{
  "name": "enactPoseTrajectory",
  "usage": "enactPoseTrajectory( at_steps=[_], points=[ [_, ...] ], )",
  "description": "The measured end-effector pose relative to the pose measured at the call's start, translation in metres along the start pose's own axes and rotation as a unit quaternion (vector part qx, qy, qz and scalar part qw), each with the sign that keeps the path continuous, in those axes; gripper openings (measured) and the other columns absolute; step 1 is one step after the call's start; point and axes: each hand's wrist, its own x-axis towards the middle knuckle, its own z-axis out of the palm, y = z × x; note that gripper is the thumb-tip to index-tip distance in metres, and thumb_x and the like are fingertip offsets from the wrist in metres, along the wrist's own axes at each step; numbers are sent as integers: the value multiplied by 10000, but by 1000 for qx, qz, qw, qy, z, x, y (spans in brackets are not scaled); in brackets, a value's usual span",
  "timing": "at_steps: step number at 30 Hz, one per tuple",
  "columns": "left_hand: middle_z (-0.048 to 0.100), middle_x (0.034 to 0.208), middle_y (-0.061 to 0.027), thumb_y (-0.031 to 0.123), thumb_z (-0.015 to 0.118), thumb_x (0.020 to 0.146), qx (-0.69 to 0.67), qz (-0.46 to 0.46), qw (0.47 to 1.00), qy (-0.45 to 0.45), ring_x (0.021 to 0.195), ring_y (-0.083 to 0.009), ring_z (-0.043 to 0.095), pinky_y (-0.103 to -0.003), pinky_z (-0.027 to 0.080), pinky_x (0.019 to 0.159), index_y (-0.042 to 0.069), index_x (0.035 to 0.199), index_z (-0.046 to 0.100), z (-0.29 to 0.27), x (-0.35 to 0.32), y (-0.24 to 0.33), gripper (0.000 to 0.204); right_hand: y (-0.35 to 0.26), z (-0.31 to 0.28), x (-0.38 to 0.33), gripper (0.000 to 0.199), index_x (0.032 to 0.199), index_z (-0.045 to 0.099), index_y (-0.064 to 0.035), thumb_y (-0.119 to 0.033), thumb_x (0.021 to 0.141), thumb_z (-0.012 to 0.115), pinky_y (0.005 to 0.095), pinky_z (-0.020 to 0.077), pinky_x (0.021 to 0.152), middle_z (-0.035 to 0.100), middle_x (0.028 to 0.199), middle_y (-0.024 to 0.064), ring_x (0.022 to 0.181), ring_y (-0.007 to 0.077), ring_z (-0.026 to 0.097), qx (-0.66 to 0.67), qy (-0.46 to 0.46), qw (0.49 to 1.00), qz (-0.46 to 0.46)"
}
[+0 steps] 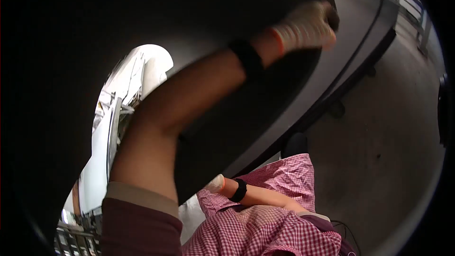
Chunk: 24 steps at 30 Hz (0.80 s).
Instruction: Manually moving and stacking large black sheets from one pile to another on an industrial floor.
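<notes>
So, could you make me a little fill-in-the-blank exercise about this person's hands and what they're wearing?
1. The hand higher in the picture is the person's ____ one.
2. The wrist edge of its pale glove is coloured ____.
3. The wristband nearest that glove is coloured ____.
4. The pink-and-white garment has a ____ pattern.

Missing words: left; orange; black; checked.

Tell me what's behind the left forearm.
Past the left forearm, a large dark panel shows on both sides; whatever lies directly behind it is covered and cannot be seen.
</notes>
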Motion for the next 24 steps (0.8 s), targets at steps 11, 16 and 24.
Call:
enactPoseTrajectory(
  at_steps=[11,16,24],
  points=[
    [526,1183,-143,500,583,756,0,-65,921,-384,1110,-274,495,-358,404,925,98,1315,350,178,-40,-34,727,-83,-180,-95,743,1270,377,-60,-576,750,502,370,296,996,408,1305,87,1188,247,374,255,384,883,-90],
    [517,1200,-111,548,575,732,335,-259,886,-191,1107,-269,491,-349,399,920,101,1251,431,24,-173,-161,700,-133,-252,-164,775,1260,397,-68,-658,758,418,387,285,1004,413,1303,71,1196,253,365,383,443,808,-61],
    [331,1343,-104,518,670,645,484,-660,561,128,1263,-280,246,-460,204,1015,121,1276,378,-149,-499,-174,800,-151,-270,-179,615,1097,547,-32,-502,716,656,316,414,719,502,775,3,682,172,467,-100,620,734,259]
  ],
)
